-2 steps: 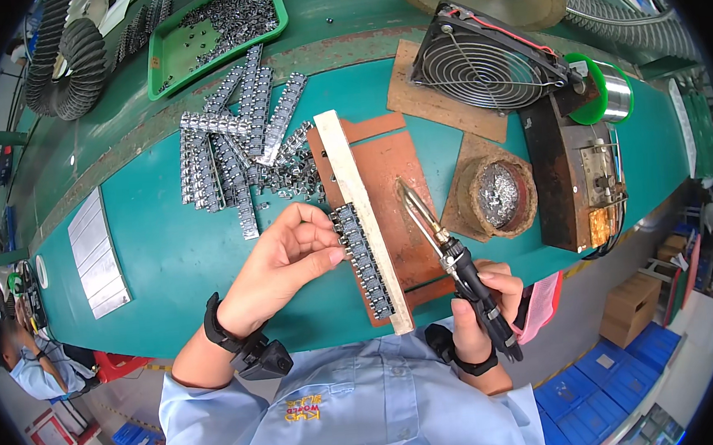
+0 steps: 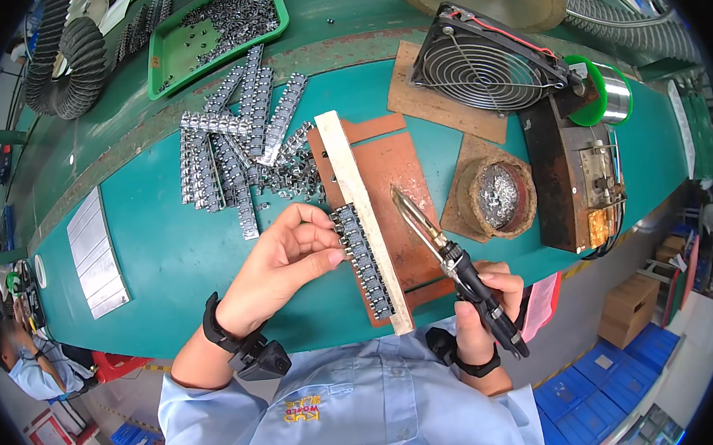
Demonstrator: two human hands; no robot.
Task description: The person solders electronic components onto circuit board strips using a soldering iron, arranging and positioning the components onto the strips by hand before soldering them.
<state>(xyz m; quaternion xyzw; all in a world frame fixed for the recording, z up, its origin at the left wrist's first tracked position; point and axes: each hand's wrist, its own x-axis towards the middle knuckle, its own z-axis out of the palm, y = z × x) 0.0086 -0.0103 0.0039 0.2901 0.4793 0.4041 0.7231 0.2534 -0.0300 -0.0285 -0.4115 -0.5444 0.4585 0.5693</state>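
A strip of small circuit boards with metal parts along its edge [image 2: 365, 263] leans against a pale wooden bar [image 2: 361, 197] on a brown board [image 2: 398, 220]. My left hand [image 2: 296, 247] is closed at the strip's left edge, thumb and fingertips pinching it near the upper end. Whether a loose part is also between them, I cannot tell. In my right hand [image 2: 490, 304] is a black soldering iron [image 2: 475, 284], held by its handle. Its metal tip points up and left over the brown board, apart from the strip.
Finished-looking strips [image 2: 243, 131] and loose metal parts lie piled at the far left, below a green tray [image 2: 216, 42] of small parts. To the right are a round solder pot [image 2: 499, 196], a fan [image 2: 486, 60], a solder wire spool [image 2: 612, 91] and a metal box [image 2: 556, 184].
The soldering iron has shifted slightly left and down, its tip nearer the wooden bar. My left hand and the strip stay where they were.
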